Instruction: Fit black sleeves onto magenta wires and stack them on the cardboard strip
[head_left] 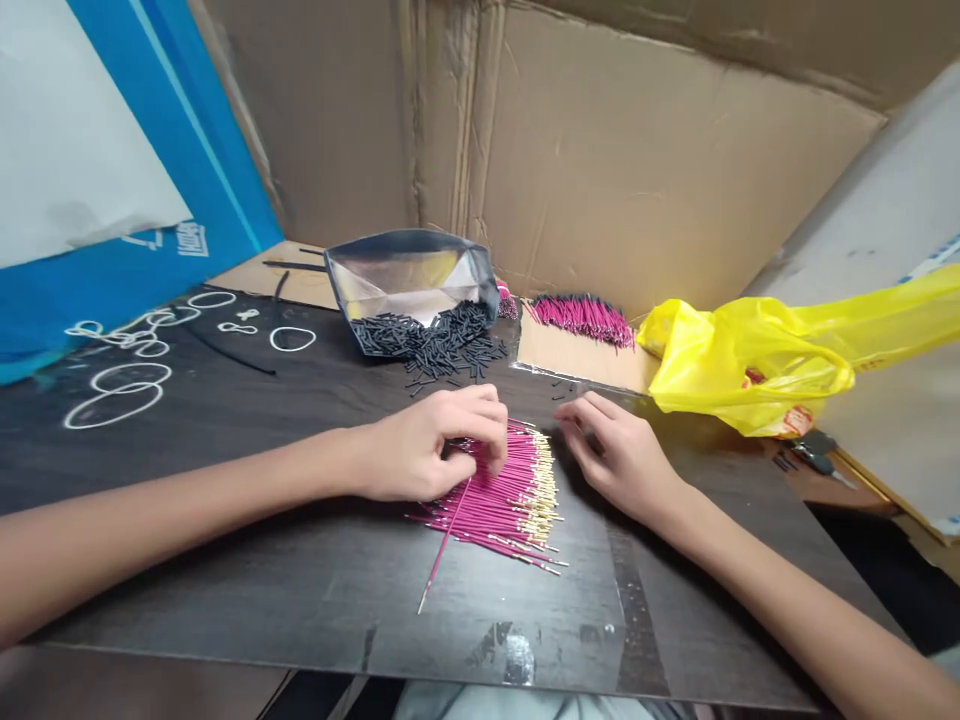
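Observation:
My left hand (442, 450) is curled over a pile of magenta wires (502, 490) with metal tips, spread on the dark table. One magenta wire (444, 555) slants towards the table's front edge from under the left thumb, and the closed fingers appear to pinch its upper end. To the right of the pile, my right hand (619, 450) rests with thumb and fingers drawn together near the tabletop. Anything between those fingertips is too small to make out. Beyond both hands, short black tubes (450, 345) spill from an open foil pouch (416, 245).
More magenta wires with black ends (581, 318) lie on a cardboard piece (585, 360). At the right are a yellow plastic bag (750, 350) and keys (821, 458). White rubber bands (116, 395) lie at the left. Cardboard walls (660, 150) close off the back.

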